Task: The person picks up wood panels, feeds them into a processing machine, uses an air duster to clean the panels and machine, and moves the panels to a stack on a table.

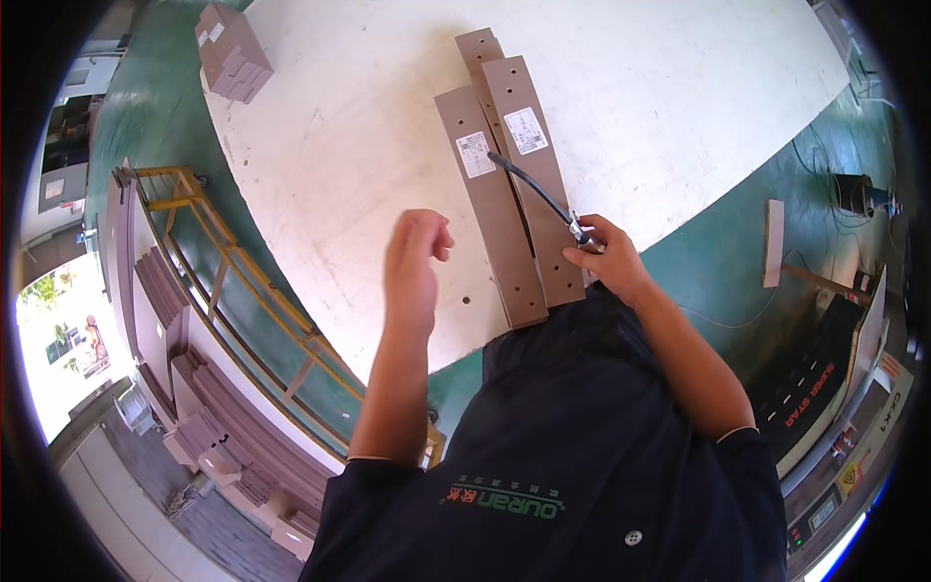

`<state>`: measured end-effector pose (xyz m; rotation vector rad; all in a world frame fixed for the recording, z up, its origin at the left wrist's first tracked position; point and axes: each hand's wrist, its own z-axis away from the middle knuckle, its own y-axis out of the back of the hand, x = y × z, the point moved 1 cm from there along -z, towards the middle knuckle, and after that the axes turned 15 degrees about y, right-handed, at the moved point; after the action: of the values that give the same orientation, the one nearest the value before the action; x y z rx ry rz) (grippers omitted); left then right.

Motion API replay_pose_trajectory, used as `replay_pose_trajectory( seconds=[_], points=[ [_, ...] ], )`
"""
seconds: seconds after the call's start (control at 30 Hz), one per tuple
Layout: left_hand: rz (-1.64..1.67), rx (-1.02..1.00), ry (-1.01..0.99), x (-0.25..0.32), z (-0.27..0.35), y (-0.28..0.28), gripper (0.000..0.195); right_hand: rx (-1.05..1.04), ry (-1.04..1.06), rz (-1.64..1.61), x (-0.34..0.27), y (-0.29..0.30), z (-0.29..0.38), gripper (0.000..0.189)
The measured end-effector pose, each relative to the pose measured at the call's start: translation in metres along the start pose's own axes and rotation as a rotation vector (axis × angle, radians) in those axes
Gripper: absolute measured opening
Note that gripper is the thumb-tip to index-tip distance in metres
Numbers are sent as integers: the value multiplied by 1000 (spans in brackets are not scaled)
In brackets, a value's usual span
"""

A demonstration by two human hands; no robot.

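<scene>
Several brown drilled panels lie on the white worktable [349, 145]. The left panel [502, 240] and the right panel [538, 189] each bear a printed label, and a third panel [476, 47] shows behind them. My right hand [611, 254] is closed around an air blow gun [580, 231] with a long dark curved nozzle, whose tip is over the left panel's label. To the left of the panels, my left hand [425, 233] hangs over the table with its fingers curled. No object shows in it, but the inside of the palm is hidden.
A stack of brown panels [233, 58] sits on the table's far left corner. Beyond the left edge stand a yellow metal cart [233, 254] and piles of boards [247, 422]. At the right are a loose board [774, 244], hoses and a machine [836, 451].
</scene>
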<state>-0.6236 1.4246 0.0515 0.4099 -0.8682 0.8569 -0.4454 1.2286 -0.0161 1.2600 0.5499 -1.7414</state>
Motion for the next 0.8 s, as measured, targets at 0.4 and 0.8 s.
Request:
replay_pose_trajectory(
  seconds=[0.4,0.8],
  points=[
    [-652,-81,140,-92,-7,-20,67,12,-4,-173,8,16,1,41],
    [-518,-113,143,-102,-15,-16,67,23,39,-206,6,17,-10,41]
  ],
)
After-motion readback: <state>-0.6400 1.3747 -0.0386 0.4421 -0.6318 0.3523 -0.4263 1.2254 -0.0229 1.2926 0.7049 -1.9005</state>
